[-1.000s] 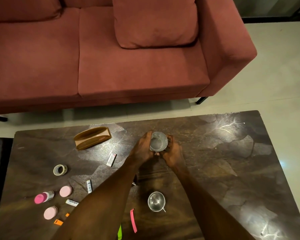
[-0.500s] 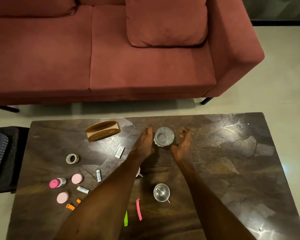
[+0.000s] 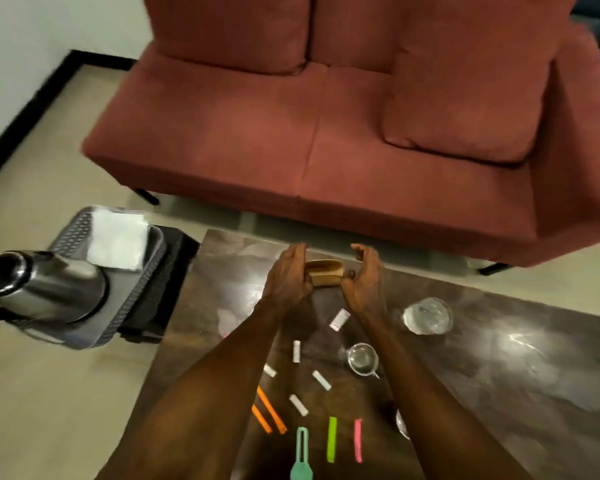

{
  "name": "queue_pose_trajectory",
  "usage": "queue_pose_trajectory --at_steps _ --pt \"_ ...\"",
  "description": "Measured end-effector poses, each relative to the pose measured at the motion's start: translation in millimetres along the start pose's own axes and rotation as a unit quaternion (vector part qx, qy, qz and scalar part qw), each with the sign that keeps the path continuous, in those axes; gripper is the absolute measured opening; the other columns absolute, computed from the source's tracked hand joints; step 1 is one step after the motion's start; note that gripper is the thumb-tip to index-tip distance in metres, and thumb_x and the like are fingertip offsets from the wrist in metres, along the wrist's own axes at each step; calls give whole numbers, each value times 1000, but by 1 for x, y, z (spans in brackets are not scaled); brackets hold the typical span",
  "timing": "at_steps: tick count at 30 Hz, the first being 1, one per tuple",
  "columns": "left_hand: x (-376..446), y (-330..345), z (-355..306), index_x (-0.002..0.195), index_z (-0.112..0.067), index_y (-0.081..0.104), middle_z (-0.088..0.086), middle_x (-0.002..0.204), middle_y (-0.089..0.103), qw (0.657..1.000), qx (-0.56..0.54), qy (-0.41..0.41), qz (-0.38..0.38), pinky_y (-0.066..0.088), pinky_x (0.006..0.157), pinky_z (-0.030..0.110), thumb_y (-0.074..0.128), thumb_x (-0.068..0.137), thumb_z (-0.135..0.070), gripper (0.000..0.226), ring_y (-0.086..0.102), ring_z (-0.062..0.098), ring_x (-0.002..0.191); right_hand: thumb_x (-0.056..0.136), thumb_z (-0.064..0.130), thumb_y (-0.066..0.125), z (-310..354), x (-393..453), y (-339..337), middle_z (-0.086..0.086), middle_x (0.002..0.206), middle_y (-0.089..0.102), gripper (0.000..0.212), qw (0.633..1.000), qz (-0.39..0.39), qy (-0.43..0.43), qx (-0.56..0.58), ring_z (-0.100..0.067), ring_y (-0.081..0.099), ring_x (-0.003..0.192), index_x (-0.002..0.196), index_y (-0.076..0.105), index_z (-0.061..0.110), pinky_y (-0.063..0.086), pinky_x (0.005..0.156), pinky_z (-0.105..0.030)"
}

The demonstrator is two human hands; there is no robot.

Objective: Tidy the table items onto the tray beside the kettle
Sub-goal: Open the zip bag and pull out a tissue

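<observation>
Leftmost, a steel kettle (image 3: pixel 42 289) is seen on a grey perforated tray (image 3: pixel 146 271), with a white folded cloth (image 3: pixel 116 239) laid in the tray behind it; the tray is borne on a low black stand beside the dark marble-patterned table (image 3: pixel 499 358). Behind the table a red sofa (image 3: pixel 291 140) with a loose cushion (image 3: pixel 465 109) is noted.

Near the table's far left corner, a tan wooden holder (image 3: pixel 326 273) is flanked by both hands. The left hand (image 3: pixel 288 275) is pressed flat-fingered against its left end; the right hand (image 3: pixel 362 275) is curled at its right end, thumb at the holder. Whether the holder is lifted or resting cannot be told.

Between the forearms, several small white sachets (image 3: pixel 338 319) are scattered, with two orange strips (image 3: pixel 271 410), a teal tool (image 3: pixel 302 455), a green strip (image 3: pixel 332 439) and a pink strip (image 3: pixel 358 439) nearer the table's front edge. Part of the tabletop is hidden by the forearms.

To the right of the right forearm, a small steel cup (image 3: pixel 362 358) and a clear glass bowl (image 3: pixel 427 315) are found well apart from the tray. The picture is motion-blurred, so finer detail cannot be read.
</observation>
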State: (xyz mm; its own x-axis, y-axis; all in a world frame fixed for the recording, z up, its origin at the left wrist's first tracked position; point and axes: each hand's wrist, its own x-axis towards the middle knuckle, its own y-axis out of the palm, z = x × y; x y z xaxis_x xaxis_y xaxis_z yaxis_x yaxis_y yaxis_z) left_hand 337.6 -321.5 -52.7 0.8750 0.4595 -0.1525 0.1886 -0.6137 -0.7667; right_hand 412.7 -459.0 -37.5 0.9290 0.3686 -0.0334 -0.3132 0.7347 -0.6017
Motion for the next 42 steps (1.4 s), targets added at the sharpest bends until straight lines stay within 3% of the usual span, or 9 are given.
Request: queue_pose_trajectory --at_steps 6,13,17,21,25,33,36,39,42 --pt "-17 -97 97 133 -6 49 12 132 53 995 26 -58 -74 42 104 39 60 80 -6 54 50 29 124 79 -7 57 90 -7 96 -9 125 60 50 996 82 -21 -19 -25 56 118 126 57 9 43 101 -33" --pt "-33 -163 190 119 -3 54 15 119 56 986 -14 -129 -102 45 96 39 61 81 -5 38 53 31 114 82 -4 58 161 -15 201 -5 126 60 47 983 177 -51 -20 -21 55 120 126 56 13 48 101 -40" --pt "-29 -181 240 121 -12 50 8 124 54 974 -56 -192 -103 50 96 41 64 90 -27 37 53 26 116 83 -4 60 181 -15 267 -3 127 59 42 973 221 -65 -25 -19 54 120 122 58 12 48 100 -35" --pt "-19 -191 279 125 -11 48 9 127 51 973 -71 -204 -85 44 95 40 44 88 -51 54 49 26 118 85 2 61 192 -7 325 -2 120 59 33 962 263 -66 -31 -21 55 116 115 59 14 46 93 -30" --pt "4 -191 325 132 -7 45 12 136 48 969 -52 -229 -74 42 102 39 59 87 -18 49 46 30 127 81 -3 58 195 13 379 -10 125 59 40 951 295 -72 -64 -27 53 121 120 59 7 45 102 -37" --pt "36 -172 371 137 -5 41 14 141 45 962 -79 -248 -77 40 104 40 61 90 -22 54 43 32 130 84 6 63 193 56 448 -2 144 54 54 946 317 -12 -70 -26 48 134 134 57 26 36 115 -45" --pt "32 -164 369 134 -4 41 14 137 46 961 -86 -247 -85 42 101 41 56 95 -28 47 44 32 127 87 6 62 188 59 460 -2 144 54 49 945 325 24 -30 -25 48 135 135 58 19 33 117 -46" --pt "24 -160 362 137 -6 38 13 138 45 960 -94 -244 -105 43 103 43 58 95 -24 50 44 31 128 92 6 65 189 55 463 -8 134 62 35 956 289 39 34 -25 57 127 127 64 6 42 113 -43" --pt "20 -168 347 143 -8 33 11 146 40 954 -108 -250 -128 40 107 44 56 96 -23 55 41 30 133 89 7 72 197 47 453 -11 109 73 17 966 223 44 126 -22 68 104 105 74 3 54 100 -37"
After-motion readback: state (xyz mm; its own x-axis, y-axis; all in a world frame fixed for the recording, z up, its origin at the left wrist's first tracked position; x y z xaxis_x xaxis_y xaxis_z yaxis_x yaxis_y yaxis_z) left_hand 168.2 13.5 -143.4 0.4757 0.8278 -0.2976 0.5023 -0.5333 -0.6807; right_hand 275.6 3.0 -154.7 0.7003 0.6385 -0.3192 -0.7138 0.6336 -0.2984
